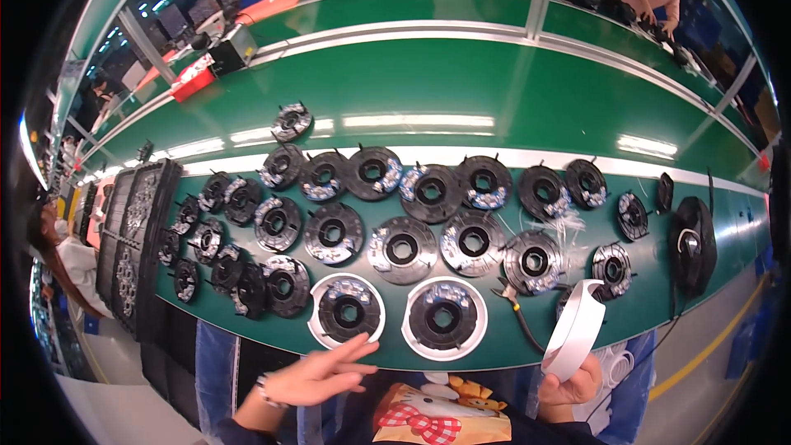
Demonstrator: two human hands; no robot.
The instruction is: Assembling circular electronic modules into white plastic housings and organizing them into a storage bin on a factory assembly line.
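Note:
My right hand [571, 385] grips a white plastic ring [576, 328] by its lower end and holds it up on edge at the table's front edge. My left hand [317, 375] hangs open, fingers stretched, just below a black round part seated in a white ring [382, 313]; I cannot tell whether the fingertips touch it. To its right lies a second black part in a white ring [480, 325]. Behind these, several black discs [402, 250] with round central openings and shiny parts along one side lie on the green table [395, 344].
A hand tool with dark handles [519, 313] lies left of the raised ring. Black trays [136, 247] stand at the left, and a black round device with a cable [690, 245] at the right. White rings [614, 367] sit in a blue-lined container below the edge. People work across the bench.

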